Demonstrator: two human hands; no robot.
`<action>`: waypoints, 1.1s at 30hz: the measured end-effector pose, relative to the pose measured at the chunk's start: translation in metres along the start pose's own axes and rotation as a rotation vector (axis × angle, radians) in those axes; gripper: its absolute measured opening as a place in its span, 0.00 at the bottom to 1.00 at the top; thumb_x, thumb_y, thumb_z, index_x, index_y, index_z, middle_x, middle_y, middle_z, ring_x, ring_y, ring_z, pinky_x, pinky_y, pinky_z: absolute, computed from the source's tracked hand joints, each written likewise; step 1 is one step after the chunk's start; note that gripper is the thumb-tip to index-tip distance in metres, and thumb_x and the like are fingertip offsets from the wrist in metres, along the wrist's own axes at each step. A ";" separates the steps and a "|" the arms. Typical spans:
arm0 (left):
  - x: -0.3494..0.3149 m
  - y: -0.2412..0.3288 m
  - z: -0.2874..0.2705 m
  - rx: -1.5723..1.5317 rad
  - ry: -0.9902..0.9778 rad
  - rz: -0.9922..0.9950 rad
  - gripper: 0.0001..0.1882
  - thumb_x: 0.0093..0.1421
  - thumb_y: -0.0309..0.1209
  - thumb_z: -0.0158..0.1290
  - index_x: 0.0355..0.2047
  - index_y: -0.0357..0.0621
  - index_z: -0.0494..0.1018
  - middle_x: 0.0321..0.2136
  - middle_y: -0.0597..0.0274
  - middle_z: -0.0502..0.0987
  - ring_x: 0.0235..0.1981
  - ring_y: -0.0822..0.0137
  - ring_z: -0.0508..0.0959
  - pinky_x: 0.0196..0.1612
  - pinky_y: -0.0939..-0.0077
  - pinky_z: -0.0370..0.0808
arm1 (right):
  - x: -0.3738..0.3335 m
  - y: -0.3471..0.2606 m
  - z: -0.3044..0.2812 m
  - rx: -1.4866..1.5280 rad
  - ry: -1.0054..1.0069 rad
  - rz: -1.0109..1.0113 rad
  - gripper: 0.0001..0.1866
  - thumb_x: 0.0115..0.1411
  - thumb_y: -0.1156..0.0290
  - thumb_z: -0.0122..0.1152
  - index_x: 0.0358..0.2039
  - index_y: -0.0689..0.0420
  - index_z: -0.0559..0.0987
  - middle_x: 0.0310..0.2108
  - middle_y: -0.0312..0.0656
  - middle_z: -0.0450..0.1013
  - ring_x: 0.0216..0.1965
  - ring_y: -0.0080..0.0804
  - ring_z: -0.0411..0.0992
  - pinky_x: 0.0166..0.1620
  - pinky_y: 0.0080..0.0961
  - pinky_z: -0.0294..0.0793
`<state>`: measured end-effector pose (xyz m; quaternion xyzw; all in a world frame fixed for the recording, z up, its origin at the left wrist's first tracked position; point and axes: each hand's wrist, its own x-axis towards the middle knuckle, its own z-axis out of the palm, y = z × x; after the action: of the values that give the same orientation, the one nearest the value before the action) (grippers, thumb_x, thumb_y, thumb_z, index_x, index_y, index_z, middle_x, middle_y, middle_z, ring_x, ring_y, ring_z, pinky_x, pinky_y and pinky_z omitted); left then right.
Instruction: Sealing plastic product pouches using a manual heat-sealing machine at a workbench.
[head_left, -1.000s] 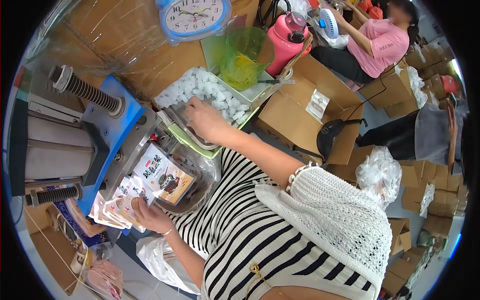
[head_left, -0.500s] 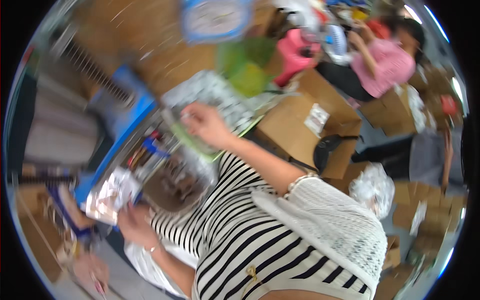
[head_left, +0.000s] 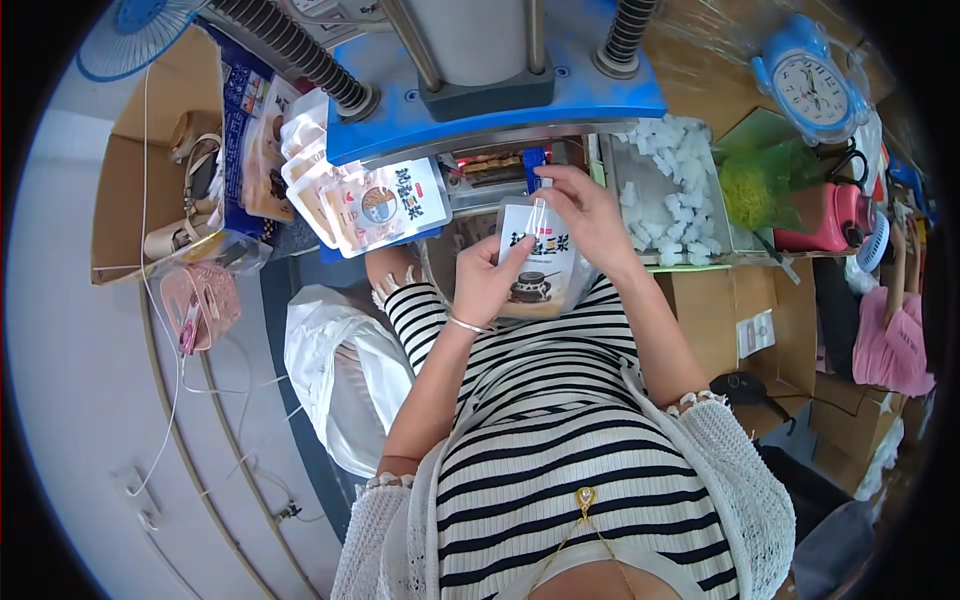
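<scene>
My left hand (head_left: 484, 283) grips a flat printed pouch (head_left: 545, 272) in front of my lap, its thumb lying across the front. At the pouch's top edge my right hand (head_left: 590, 215) pinches a small white plastic piece (head_left: 544, 184), partly hidden by the fingers. Similar white plastic pieces (head_left: 672, 195) lie heaped in a shallow tray (head_left: 650, 257) to the right. To the left, several matching pouches (head_left: 388, 208) are fanned out beside the blue press (head_left: 500, 120). Below my hands a clear plastic bag (head_left: 440, 268) is partly covered.
A blue alarm clock (head_left: 810, 88), a green container (head_left: 750, 180) and a pink device (head_left: 822, 220) stand at the right. Cardboard boxes (head_left: 165, 100) flank both sides. A white bag (head_left: 340, 370) sits by my left arm. Another person in pink (head_left: 890, 340) is at far right.
The view has turned and steadied. My left hand has come from the stacked pouches holding one, and my right hand has left the tray with a white piece; both now meet before me.
</scene>
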<state>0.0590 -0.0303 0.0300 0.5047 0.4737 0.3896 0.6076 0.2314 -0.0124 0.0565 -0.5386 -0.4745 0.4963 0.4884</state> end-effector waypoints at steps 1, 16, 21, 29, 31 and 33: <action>0.003 -0.002 -0.002 -0.029 -0.044 -0.016 0.12 0.59 0.33 0.58 0.33 0.34 0.78 0.26 0.68 0.78 0.26 0.83 0.70 0.30 0.87 0.68 | 0.000 0.003 -0.004 0.015 -0.003 -0.056 0.14 0.61 0.74 0.54 0.48 0.61 0.74 0.37 0.41 0.75 0.40 0.26 0.73 0.45 0.22 0.70; 0.026 0.015 -0.046 1.011 0.641 0.470 0.16 0.55 0.39 0.60 0.35 0.38 0.78 0.26 0.61 0.80 0.24 0.65 0.77 0.32 0.75 0.72 | -0.004 0.031 -0.072 -0.986 0.422 -0.202 0.09 0.53 0.75 0.59 0.36 0.60 0.78 0.33 0.49 0.74 0.28 0.41 0.74 0.33 0.29 0.72; 0.008 0.021 -0.072 1.602 0.660 0.810 0.16 0.54 0.38 0.60 0.37 0.39 0.77 0.28 0.57 0.80 0.25 0.57 0.77 0.33 0.71 0.73 | 0.006 0.023 -0.077 -0.509 0.350 -0.106 0.11 0.56 0.73 0.58 0.40 0.60 0.75 0.34 0.45 0.73 0.30 0.36 0.74 0.34 0.29 0.73; -0.034 0.060 -0.050 0.701 0.286 0.197 0.12 0.55 0.34 0.59 0.33 0.35 0.77 0.27 0.57 0.80 0.24 0.64 0.76 0.30 0.74 0.72 | -0.016 -0.018 -0.005 0.158 0.179 -0.123 0.13 0.62 0.74 0.53 0.47 0.62 0.72 0.35 0.39 0.73 0.36 0.23 0.73 0.37 0.20 0.73; -0.029 0.057 -0.038 0.469 0.176 0.088 0.12 0.56 0.33 0.59 0.33 0.35 0.77 0.26 0.57 0.80 0.24 0.70 0.75 0.30 0.77 0.71 | -0.015 -0.033 -0.003 0.188 0.128 -0.228 0.12 0.62 0.75 0.53 0.47 0.62 0.73 0.35 0.38 0.73 0.37 0.22 0.72 0.38 0.19 0.72; -0.024 0.050 -0.030 0.352 0.118 0.032 0.12 0.56 0.33 0.59 0.34 0.35 0.77 0.25 0.58 0.80 0.24 0.74 0.74 0.30 0.78 0.71 | -0.010 -0.044 -0.005 -0.004 0.053 -0.268 0.12 0.62 0.74 0.54 0.45 0.61 0.74 0.34 0.37 0.72 0.37 0.21 0.71 0.39 0.18 0.71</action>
<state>0.0239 -0.0363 0.0823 0.5872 0.5612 0.3392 0.4747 0.2347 -0.0198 0.1014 -0.4839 -0.5302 0.4113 0.5617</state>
